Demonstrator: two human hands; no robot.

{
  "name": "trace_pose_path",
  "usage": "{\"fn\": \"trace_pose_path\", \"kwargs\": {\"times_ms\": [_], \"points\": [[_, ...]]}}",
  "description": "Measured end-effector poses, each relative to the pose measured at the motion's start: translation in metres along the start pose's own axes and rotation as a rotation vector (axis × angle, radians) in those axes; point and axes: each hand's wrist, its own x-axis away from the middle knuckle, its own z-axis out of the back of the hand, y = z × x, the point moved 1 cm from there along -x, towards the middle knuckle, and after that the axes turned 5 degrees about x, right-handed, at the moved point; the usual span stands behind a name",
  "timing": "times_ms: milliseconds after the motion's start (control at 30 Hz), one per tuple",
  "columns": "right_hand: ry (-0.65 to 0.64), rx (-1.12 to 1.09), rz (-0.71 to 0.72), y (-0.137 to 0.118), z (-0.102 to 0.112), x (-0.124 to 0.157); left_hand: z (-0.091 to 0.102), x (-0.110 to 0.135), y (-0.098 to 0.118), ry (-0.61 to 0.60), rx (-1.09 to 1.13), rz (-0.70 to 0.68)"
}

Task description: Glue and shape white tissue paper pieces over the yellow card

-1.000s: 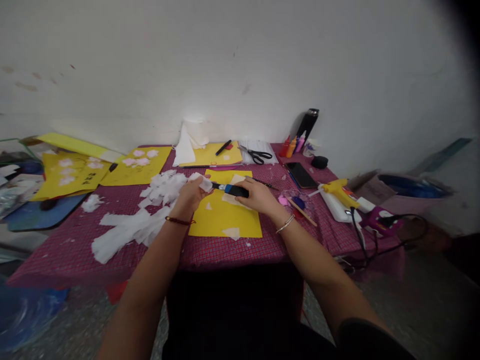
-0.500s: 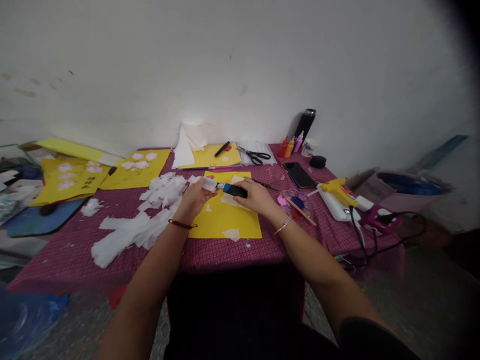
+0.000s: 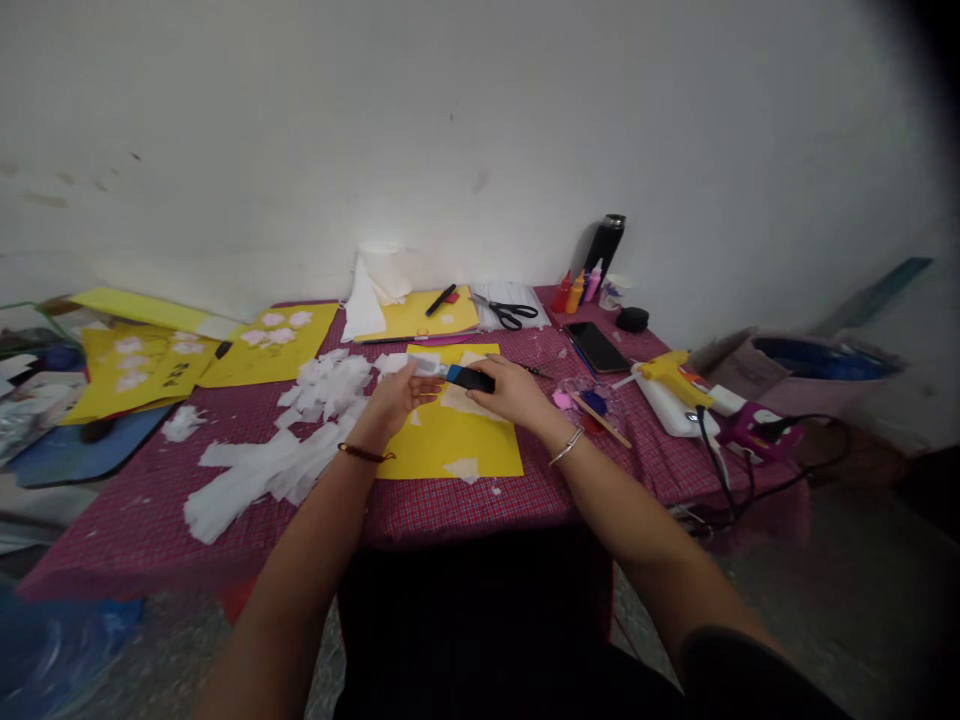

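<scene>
Above the yellow sheet of paper [image 3: 420, 455], my two hands work close together. My left hand [image 3: 397, 400] is closed on a whitish, tube-like piece [image 3: 427, 366], its kind unclear. My right hand [image 3: 514, 390] grips a black and blue stick-shaped object [image 3: 471, 378], whose left end points at the white piece. Whether the two objects touch I cannot tell. Under my right hand lies a pale paper piece [image 3: 459, 402], and a torn scrap [image 3: 463, 468] rests near the sheet's front edge. Crumpled white tissue strips [image 3: 281, 460] lie beside my left forearm.
Scissors [image 3: 510, 312], small paint bottles [image 3: 576, 292], a black flask [image 3: 606, 245] and a phone [image 3: 596, 345] stand or lie at the back. To the right are a yellow glue gun [image 3: 667, 372] and a purple power strip [image 3: 757, 435]. Yellow sheets with pink flowers [image 3: 274, 335] lie left.
My left hand's fingers have shifted, now more spread below the whitish piece. My right hand stays almost in place with the black and blue object. The view has moved slightly.
</scene>
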Motion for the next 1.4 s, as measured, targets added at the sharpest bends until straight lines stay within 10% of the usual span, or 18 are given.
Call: {"fn": "trace_pose_path", "kwargs": {"times_ms": [667,1400], "points": [[-0.029,0.008,0.022,0.001,-0.003,0.0,0.007,-0.009,0.001,0.253,0.014,-0.184],[0.019,0.001,0.013,0.001,-0.003,0.0,0.008,-0.005,-0.004,0.098,-0.039,-0.164]]}}
